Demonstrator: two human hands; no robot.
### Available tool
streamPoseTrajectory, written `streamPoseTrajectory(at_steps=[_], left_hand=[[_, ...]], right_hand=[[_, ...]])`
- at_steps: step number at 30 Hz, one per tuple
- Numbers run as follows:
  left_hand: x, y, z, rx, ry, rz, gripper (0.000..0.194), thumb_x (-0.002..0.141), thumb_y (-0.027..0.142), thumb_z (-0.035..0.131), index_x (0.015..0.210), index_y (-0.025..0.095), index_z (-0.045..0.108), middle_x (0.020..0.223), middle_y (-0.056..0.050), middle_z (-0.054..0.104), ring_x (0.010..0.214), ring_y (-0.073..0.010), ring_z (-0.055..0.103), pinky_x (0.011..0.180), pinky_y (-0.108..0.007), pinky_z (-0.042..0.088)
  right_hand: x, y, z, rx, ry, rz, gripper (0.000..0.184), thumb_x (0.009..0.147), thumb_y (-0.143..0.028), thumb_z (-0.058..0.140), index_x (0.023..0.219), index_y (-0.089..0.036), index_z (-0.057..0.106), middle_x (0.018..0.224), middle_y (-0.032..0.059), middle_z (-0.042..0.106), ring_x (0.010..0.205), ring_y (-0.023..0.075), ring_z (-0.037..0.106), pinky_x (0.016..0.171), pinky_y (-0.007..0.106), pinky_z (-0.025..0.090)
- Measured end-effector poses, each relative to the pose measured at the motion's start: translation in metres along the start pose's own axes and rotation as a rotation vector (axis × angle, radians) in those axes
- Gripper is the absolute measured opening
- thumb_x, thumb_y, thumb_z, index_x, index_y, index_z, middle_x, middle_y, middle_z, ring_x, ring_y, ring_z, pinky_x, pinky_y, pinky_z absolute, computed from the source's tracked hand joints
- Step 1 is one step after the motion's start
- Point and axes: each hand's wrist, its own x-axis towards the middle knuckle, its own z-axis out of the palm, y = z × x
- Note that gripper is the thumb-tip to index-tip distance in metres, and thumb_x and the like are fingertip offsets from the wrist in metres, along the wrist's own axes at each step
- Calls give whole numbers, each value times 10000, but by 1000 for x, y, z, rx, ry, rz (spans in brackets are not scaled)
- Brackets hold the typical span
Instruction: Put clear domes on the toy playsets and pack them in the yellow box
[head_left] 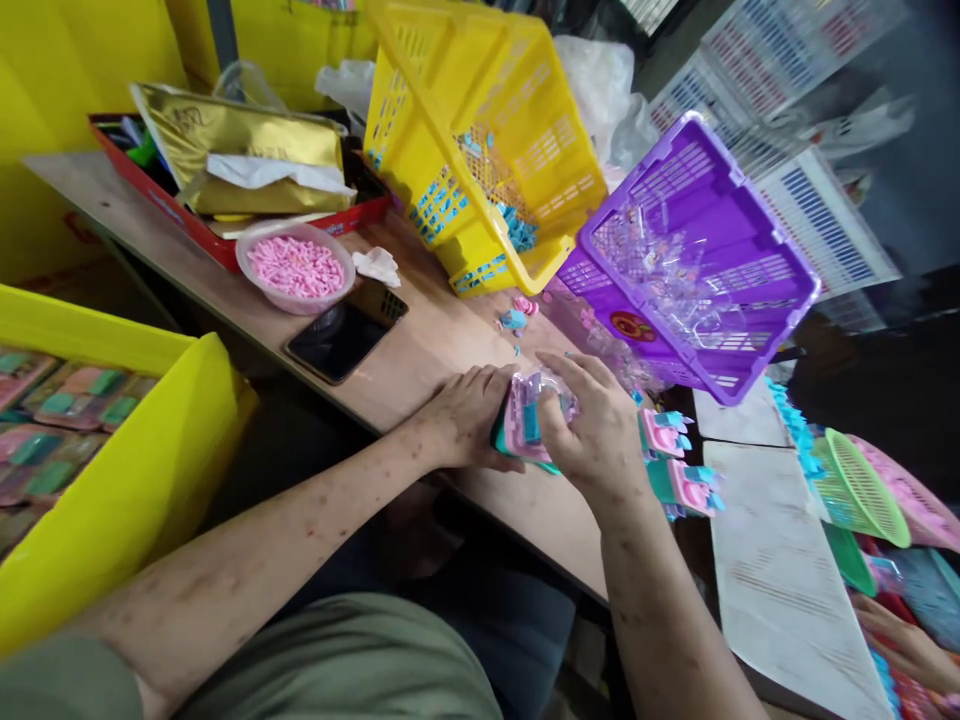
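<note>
A small pink-and-teal plastic toy (517,425) with a clear part on top stands on the wooden table in front of me. My left hand (474,415) is closed around its left side, thumb at the near edge. Over the top and right side comes my right hand (596,425), with thumb and fingers on the clear plastic piece (553,390); part of that piece is hidden by the fingers. Right of this hand, more pink-and-teal toys (667,435) stand in a group. Small loose blue and pink parts (514,318) lie beyond my hands.
A yellow basket (480,200) holds blue parts, a purple basket (776,255) clear ones. On the left are a bowl (349,270) of pink pieces, a phone (346,330), a red tray (161,200) and a yellow box (172,390). Another person's hand (904,640) shows at right.
</note>
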Motion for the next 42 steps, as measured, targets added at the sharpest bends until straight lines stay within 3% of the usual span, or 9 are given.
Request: streamPoseTrajectory(at_steps=[12,21,34,42], left_hand=[[2,7,-5,75,-43,-24,1186,687,550,1031,1568,153,343,1586,-235,568,1501,-441,564,1267,-577,456],[1,8,-7,101,-43,-7,1098,692,510,1009,1508,175,355,1528,-224,596,1433,-443,609,1211,-578,499],[3,7,-5,76,-38,-3,1096,675,547,1033,1486,158,406,1504,-219,611,1419,-437,615,1201,-573,521],[2,-1,2,36,19,80,1242,638,571,1067,1557,95,380,1552,-282,592,1449,-462,599,1266,-610,483]], right_hand=[[5,-15,-5,-164,-48,-91,416,980,-253,606,1342,-129,771,1232,182,759,1129,371,742,1084,625,605],[10,-19,-9,-180,-81,-141,403,1000,-236,583,1303,-50,770,1238,217,769,1122,391,740,1046,612,613],[13,-16,-6,-89,-170,-5,356,1032,-291,565,1293,-158,767,1249,167,774,1208,400,745,1066,613,613],[-9,0,3,-36,-202,55,472,1112,-301,401,1498,-147,624,1451,199,710,1406,396,635,1184,623,525]])
